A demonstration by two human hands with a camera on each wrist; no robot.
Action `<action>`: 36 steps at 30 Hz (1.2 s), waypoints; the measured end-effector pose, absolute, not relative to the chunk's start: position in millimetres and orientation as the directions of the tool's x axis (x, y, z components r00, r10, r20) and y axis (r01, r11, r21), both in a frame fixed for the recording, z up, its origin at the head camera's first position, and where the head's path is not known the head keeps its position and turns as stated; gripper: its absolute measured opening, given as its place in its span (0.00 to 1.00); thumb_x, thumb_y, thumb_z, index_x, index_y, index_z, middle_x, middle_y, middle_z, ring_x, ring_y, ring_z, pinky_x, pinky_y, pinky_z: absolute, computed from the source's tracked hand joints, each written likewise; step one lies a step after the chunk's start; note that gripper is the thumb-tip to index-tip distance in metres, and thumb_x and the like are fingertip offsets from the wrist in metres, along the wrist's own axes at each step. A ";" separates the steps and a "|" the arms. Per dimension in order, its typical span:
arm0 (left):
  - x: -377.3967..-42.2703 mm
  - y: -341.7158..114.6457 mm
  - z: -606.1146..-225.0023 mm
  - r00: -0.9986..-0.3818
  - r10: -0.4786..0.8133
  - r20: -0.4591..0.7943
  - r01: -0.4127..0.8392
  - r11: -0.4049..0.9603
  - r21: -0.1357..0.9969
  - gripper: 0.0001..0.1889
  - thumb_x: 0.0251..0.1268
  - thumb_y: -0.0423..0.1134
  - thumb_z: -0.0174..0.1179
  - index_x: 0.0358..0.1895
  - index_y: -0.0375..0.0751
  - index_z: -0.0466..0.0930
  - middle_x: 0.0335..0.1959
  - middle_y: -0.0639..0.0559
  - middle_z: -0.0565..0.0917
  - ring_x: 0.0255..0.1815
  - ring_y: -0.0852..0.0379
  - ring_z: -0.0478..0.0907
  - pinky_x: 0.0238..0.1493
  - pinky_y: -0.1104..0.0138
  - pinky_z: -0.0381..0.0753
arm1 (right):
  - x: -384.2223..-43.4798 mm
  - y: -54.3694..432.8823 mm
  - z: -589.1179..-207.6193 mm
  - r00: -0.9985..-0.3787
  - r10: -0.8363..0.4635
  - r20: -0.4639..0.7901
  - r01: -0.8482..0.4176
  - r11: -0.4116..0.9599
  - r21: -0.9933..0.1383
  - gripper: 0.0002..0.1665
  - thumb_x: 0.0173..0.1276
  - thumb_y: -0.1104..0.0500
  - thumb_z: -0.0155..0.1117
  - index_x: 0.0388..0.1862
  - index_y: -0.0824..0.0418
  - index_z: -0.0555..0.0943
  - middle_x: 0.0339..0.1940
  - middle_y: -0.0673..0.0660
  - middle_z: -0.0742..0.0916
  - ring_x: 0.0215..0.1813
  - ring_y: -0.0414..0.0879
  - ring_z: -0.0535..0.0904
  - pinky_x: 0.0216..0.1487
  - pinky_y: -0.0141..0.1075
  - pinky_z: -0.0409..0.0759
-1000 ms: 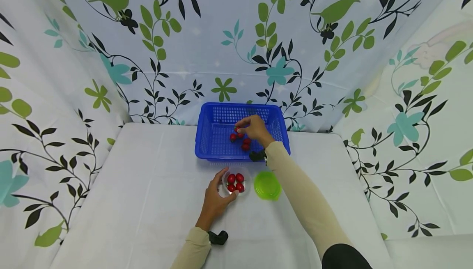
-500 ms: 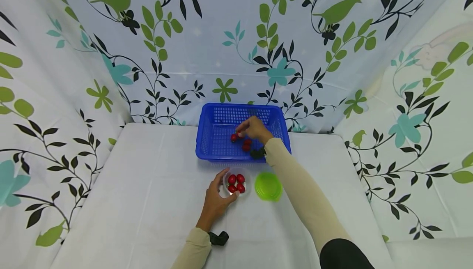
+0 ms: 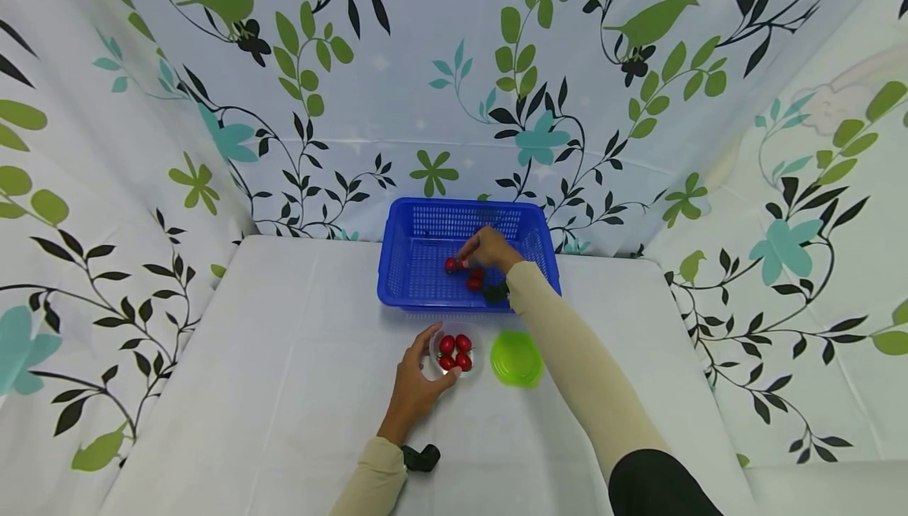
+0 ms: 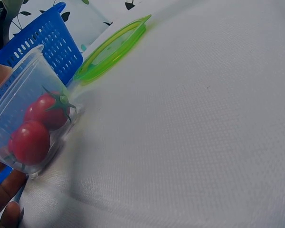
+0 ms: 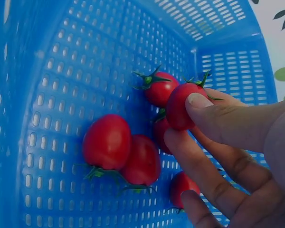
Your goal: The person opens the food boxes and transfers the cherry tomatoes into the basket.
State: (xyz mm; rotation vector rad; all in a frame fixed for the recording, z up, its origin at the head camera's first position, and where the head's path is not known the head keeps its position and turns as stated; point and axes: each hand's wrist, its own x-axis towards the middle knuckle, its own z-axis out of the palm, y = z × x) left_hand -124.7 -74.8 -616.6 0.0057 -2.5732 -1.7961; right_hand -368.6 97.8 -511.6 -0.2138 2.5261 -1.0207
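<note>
My right hand (image 3: 489, 250) reaches into a blue perforated plastic basket (image 3: 392, 294). In the right wrist view its thumb and fingers pinch a red cherry tomato (image 5: 177, 113) with a green stalk. Several other tomatoes lie on the basket floor, two of them side by side, including a larger-looking tomato (image 5: 107, 141). My left hand (image 3: 413, 386) grips a small clear plastic container (image 3: 476, 349) from its left side, fingers and thumb around the wall. Several cherry tomatoes (image 4: 32, 142) sit inside it, seen through the wall in the left wrist view.
A bright green lid (image 3: 516, 359) lies on the white tablecloth (image 3: 305, 390), right of the container and in front of the basket. Behind the basket hangs a patterned curtain (image 3: 397, 90) with birds and leaves, continuing along both sides.
My right hand has dipped slightly lower and closer over the tomatoes in the basket. The left hand keeps its hold on the container, whose tomatoes look the same.
</note>
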 end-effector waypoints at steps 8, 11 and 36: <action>-125.5 -75.5 -617.4 -1.000 0.000 0.008 0.008 0.346 0.938 0.44 0.61 0.48 0.77 0.81 0.59 0.67 0.80 0.56 0.72 0.71 0.45 0.73 0.66 0.46 0.71 | -376.1 95.7 -520.3 -0.894 -0.279 -0.350 0.032 0.739 -0.672 0.11 0.64 0.68 0.78 0.44 0.59 0.94 0.47 0.58 0.95 0.52 0.52 0.90 0.64 0.48 0.85; -125.1 -75.8 -617.3 -1.000 0.000 0.006 0.006 0.344 0.939 0.44 0.61 0.48 0.77 0.81 0.59 0.67 0.80 0.56 0.72 0.72 0.44 0.73 0.67 0.46 0.71 | -378.1 94.7 -522.3 -0.887 -0.283 -0.366 0.030 0.755 -0.655 0.11 0.64 0.68 0.78 0.45 0.58 0.94 0.48 0.58 0.95 0.53 0.52 0.90 0.66 0.48 0.84; -126.5 -75.9 -618.1 -1.000 -0.002 0.022 0.020 0.331 0.944 0.44 0.60 0.46 0.77 0.80 0.58 0.68 0.77 0.54 0.75 0.71 0.43 0.74 0.67 0.45 0.72 | -375.0 80.1 -516.4 -0.871 -0.290 -0.397 -0.030 0.837 -0.546 0.11 0.68 0.68 0.74 0.46 0.59 0.94 0.50 0.59 0.93 0.53 0.53 0.88 0.65 0.49 0.84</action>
